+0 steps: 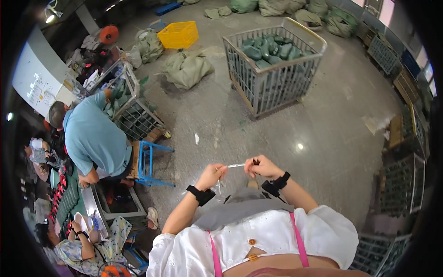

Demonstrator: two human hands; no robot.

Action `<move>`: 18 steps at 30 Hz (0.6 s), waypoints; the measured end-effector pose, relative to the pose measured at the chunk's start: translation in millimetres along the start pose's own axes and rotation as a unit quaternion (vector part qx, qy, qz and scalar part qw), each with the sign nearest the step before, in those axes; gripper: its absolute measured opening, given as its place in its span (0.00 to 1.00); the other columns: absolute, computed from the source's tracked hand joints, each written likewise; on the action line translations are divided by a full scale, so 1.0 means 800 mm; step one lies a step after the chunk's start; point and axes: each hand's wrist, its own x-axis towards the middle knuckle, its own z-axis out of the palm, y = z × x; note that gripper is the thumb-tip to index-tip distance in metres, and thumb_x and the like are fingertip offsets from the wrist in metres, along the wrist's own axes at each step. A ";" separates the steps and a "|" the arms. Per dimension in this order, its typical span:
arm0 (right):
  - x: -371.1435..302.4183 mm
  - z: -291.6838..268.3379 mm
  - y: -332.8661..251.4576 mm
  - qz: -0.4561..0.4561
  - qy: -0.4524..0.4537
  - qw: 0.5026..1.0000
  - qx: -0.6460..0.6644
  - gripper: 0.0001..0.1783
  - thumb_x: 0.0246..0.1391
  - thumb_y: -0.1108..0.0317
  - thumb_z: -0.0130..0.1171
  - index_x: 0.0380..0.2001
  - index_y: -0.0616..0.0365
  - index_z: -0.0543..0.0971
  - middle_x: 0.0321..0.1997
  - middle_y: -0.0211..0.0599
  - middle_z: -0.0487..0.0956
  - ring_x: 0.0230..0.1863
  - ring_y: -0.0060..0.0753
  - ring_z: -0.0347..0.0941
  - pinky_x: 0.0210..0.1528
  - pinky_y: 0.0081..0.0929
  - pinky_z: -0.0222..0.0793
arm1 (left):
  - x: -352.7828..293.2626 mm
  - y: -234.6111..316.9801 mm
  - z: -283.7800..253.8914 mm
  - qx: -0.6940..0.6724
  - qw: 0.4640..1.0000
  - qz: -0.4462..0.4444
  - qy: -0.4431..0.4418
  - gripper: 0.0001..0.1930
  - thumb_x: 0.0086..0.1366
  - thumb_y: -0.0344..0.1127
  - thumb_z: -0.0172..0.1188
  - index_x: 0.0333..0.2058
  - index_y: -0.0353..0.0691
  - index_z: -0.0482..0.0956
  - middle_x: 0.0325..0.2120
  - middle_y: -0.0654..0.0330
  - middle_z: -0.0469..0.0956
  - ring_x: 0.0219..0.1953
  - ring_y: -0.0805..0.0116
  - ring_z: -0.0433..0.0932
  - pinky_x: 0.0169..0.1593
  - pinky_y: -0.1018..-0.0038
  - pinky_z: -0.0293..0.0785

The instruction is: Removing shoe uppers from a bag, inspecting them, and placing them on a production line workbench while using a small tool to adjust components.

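Observation:
A thin white strip [236, 165] is stretched between my two hands, in front of my grey apron [244, 206]. My left hand [212, 176] is closed, pinching one end of it. What looks like a loose, pale end dangles below those fingers. My right hand [262, 166] is closed too and grips the other end, with the fingers curled in. Both wrists wear black bands. Under the hands lies the grey concrete floor [203, 134].
Ahead stands a metal cage cart [265, 92] full of dark green shoe lasts [272, 48]. A yellow crate [179, 35] and sacks [187, 69] lie beyond. On the left, a co-worker in blue [94, 131] is beside a blue-framed stool [150, 161] and another loaded cart [138, 122].

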 end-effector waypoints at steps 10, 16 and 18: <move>0.328 -0.065 -0.027 0.111 -0.049 0.872 0.474 0.24 0.49 0.45 0.52 0.20 0.58 0.70 0.14 0.25 0.60 0.13 0.18 0.54 0.14 0.15 0.48 | 0.153 0.021 -0.109 -0.220 0.975 0.032 -0.012 0.12 0.64 0.36 0.46 0.25 0.39 0.73 0.19 0.67 0.71 0.21 0.82 0.65 0.24 0.84 0.61; 0.490 -0.053 -0.091 0.102 -0.201 0.972 -0.061 0.15 0.50 0.61 0.53 0.18 0.61 0.74 0.11 0.27 0.67 0.12 0.17 0.59 0.15 0.17 0.52 | 0.230 -0.045 -0.262 -0.647 0.750 0.073 0.116 0.08 0.64 0.31 0.40 0.37 0.39 0.69 0.16 0.71 0.63 0.14 0.83 0.59 0.17 0.88 0.54; 0.548 -0.056 -0.114 0.091 -0.179 0.968 -0.150 0.15 0.48 0.63 0.56 0.15 0.61 0.72 0.10 0.25 0.68 0.13 0.16 0.61 0.16 0.18 0.55 | 0.268 -0.028 -0.305 -0.531 0.839 0.078 0.085 0.21 0.63 0.30 0.43 0.55 0.43 0.58 0.16 0.70 0.64 0.14 0.82 0.59 0.17 0.85 0.56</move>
